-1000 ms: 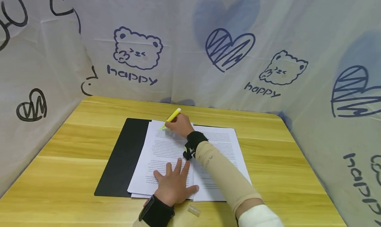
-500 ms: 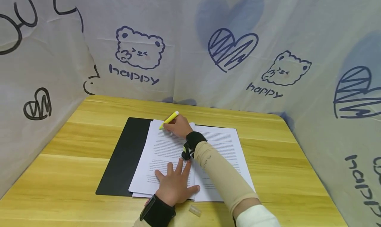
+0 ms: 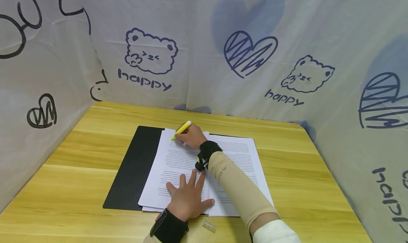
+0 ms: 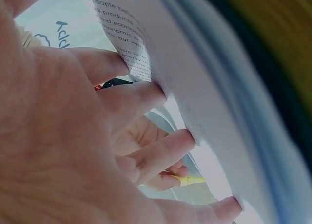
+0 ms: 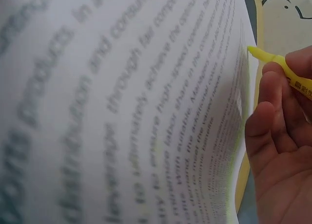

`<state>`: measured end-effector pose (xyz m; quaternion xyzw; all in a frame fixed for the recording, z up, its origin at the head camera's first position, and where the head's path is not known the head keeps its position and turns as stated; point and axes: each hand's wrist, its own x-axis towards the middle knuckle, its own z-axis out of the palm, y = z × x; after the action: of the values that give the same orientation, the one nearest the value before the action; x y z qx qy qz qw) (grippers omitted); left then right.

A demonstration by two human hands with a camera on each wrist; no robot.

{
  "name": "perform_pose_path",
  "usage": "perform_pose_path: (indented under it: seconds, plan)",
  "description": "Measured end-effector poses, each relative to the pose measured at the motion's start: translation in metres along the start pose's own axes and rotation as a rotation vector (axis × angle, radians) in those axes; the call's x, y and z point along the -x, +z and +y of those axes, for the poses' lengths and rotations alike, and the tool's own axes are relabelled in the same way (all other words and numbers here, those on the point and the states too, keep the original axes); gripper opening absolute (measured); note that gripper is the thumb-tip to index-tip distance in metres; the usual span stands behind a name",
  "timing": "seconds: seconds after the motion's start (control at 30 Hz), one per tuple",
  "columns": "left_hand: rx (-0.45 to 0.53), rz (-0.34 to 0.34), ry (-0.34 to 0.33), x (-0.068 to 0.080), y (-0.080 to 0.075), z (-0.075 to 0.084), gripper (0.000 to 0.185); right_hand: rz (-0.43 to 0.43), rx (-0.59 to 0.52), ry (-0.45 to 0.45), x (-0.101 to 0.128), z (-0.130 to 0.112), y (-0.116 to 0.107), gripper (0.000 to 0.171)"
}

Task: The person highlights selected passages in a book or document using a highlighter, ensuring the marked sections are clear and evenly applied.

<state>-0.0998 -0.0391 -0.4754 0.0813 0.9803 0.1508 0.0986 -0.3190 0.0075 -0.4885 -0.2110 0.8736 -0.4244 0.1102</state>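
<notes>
Right hand: pinches yellow highlighter, tip at the printed pages' far edge.
Left hand: fingers spread flat, pressing the pages' near end.
Pages: on black folder, on bench.

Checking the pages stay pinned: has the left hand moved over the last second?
No. The left hand lies flat on the papers, just as far from the clear cap beside it as before.

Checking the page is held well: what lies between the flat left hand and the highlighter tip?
Only printed paper: the head view shows bare text lines from left hand to highlighter.
</notes>
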Motion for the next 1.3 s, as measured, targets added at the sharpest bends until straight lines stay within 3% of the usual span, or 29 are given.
perform_pose_path:
  seconds: [0.7, 1.3]
  plan:
    - [-0.004, -0.004, -0.008, 0.001, 0.003, 0.0, 0.088, -0.034, -0.006, -0.018, -0.006, 0.008, -0.001, 0.015]
    - [0.006, 0.009, -0.004, 0.0, 0.002, 0.0, 0.088, -0.038, 0.052, 0.007, 0.0, -0.007, -0.006, 0.014]
